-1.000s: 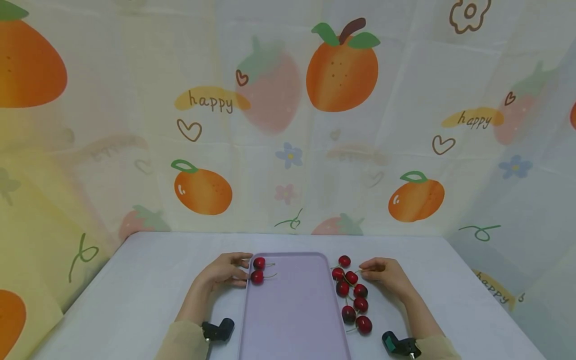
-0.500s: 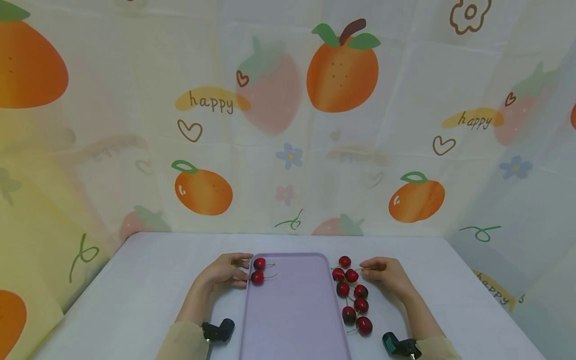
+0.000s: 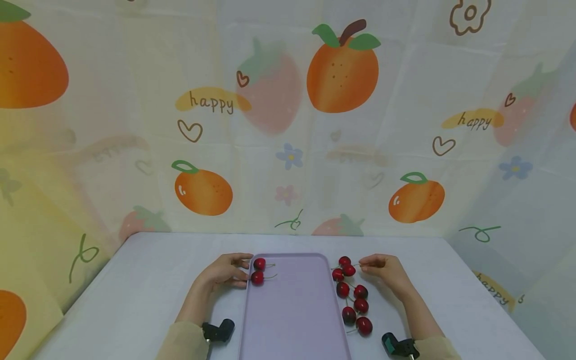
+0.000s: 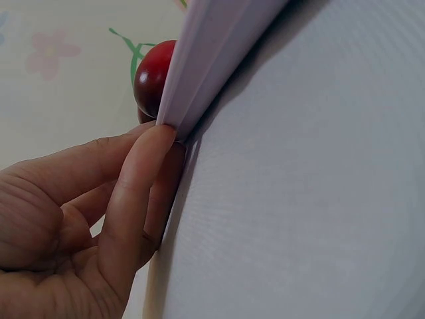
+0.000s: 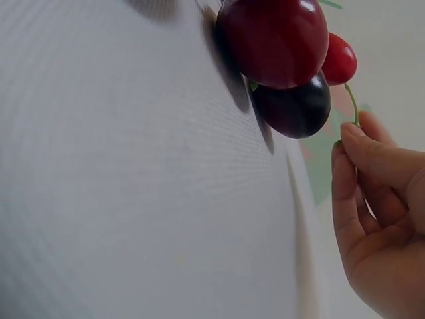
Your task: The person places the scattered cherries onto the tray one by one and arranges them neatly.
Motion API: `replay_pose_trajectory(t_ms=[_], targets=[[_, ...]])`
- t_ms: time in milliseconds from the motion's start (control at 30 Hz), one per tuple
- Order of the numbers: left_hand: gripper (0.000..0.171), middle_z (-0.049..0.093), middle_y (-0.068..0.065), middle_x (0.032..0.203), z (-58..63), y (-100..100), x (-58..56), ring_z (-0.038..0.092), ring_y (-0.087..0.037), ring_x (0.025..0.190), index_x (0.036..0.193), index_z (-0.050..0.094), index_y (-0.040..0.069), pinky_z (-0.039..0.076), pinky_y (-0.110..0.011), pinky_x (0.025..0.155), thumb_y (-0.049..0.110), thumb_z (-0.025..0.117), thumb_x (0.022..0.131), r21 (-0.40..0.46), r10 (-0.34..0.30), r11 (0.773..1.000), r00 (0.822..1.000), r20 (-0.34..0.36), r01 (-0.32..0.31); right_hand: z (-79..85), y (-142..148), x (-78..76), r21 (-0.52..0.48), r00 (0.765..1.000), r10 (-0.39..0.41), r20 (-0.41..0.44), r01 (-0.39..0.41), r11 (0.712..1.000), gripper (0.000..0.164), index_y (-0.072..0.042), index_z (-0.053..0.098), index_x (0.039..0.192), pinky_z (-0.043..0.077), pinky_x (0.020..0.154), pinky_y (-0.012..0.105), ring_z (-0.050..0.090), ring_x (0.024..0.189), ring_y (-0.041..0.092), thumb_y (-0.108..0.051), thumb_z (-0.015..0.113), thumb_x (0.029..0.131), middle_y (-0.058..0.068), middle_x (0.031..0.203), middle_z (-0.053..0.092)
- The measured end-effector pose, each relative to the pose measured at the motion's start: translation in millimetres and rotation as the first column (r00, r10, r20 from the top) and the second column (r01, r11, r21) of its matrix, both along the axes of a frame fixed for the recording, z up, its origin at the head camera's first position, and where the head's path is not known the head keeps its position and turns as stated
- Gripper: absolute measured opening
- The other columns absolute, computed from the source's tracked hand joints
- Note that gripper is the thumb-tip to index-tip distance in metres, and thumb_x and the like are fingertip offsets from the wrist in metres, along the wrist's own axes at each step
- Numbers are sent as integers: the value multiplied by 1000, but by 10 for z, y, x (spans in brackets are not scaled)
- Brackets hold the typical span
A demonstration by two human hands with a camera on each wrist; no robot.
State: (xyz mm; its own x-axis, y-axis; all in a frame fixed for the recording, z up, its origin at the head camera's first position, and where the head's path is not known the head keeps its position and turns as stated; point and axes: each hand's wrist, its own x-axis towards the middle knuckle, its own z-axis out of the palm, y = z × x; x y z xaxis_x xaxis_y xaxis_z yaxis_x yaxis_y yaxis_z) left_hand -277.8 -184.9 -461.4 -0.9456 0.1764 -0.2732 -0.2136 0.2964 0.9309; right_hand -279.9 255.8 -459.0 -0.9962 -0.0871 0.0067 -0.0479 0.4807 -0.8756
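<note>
My left hand (image 3: 223, 270) holds the left edge of a lilac tray (image 3: 294, 310), thumb on its rim in the left wrist view. Two red cherries lie inside the tray's far left corner, an upper cherry (image 3: 259, 264) and a lower cherry (image 3: 257, 278), stems pointing right. My right hand (image 3: 386, 270) pinches the green stem (image 5: 352, 103) of a bright red cherry (image 5: 340, 60) between thumb and fingertip. In the head view this held cherry (image 3: 348, 270) is among the others beside the tray; whether it touches them or the table is unclear.
Several loose cherries lie along the tray's right side, including a dark one (image 3: 348, 315) and a large one (image 3: 364, 326). The white table (image 3: 148, 300) meets a fruit-printed cloth (image 3: 288, 150) at the back. Black wrist cameras sit on both forearms.
The cherry in my right hand has shifted slightly away and to the left, nearer the farthest loose cherry. My right hand rose a little with it; the left hand and tray stayed put.
</note>
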Motion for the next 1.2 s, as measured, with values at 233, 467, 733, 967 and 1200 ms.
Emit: replay_pose_trajectory(t_ms=[233, 467, 733, 967, 1200], targets=[[61, 57, -15, 112, 4, -2, 2, 66, -16, 75, 138, 54, 1, 64, -31, 69, -11, 67, 80, 5, 1, 1000, 1000, 5, -1, 57, -47, 17, 18, 1000, -18, -17, 18, 1000, 26, -2, 72, 112, 53, 81, 12, 67, 101, 15, -16, 69, 91, 14, 113, 74], [61, 57, -15, 113, 0, -6, -5, 66, -16, 75, 138, 53, 1, 64, -31, 70, -11, 66, 80, 7, -2, 1000, 1000, 1, 2, 105, -95, 23, 5, 999, -19, -28, 19, 1000, 27, -1, 72, 113, 56, 85, 16, 68, 101, 17, -17, 70, 91, 14, 113, 74], [60, 57, -14, 110, -9, -3, -4, 67, -15, 75, 138, 54, 1, 64, -31, 69, -11, 66, 80, 7, 2, 1000, 1000, -2, -2, 151, -164, 32, 18, 999, -24, -48, 25, 1000, 26, -4, 73, 112, 58, 90, 27, 68, 101, 16, -18, 70, 91, 13, 113, 74], [60, 57, -15, 111, -3, 3, -5, 67, -15, 75, 138, 54, 1, 64, -31, 69, -11, 67, 80, -2, 6, 1000, 1000, -3, -6, 247, -231, 50, -6, 998, -16, -65, 15, 1000, 28, -3, 72, 113, 53, 81, 13, 66, 96, 10, -20, 71, 90, 13, 112, 74], [60, 58, -15, 112, -17, 3, -5, 67, -16, 75, 137, 54, 2, 64, -31, 69, -10, 68, 80, -13, 8, 1000, 1000, -2, -8, 340, -317, 63, -44, 997, -19, -79, 16, 999, 29, -3, 72, 114, 53, 82, 12, 65, 92, 5, -20, 71, 90, 13, 111, 74]])
